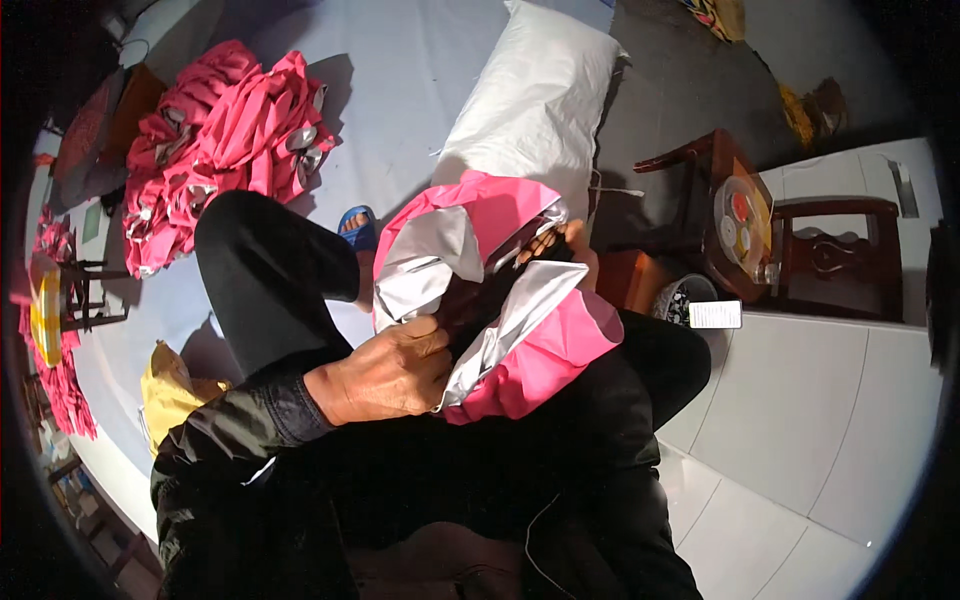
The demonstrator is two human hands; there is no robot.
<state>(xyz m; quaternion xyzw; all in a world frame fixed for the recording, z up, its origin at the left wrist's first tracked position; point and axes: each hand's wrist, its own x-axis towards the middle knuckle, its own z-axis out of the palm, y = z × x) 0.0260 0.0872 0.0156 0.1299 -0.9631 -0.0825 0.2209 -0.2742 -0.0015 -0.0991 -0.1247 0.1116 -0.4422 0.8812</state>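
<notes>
A pink bag with a shiny silver lining lies open on my lap. My left hand grips its near silver edge with closed fingers. My right hand is mostly hidden inside the bag; only the fingertips show at the far rim, holding that edge. My legs in black trousers sit under the bag, and one foot in a blue sandal rests on the grey sheet.
A heap of the same pink and silver bags lies at the upper left on the grey floor sheet. A white stuffed sack lies ahead. A wooden chair with a tray stands right. A yellow bag is at left.
</notes>
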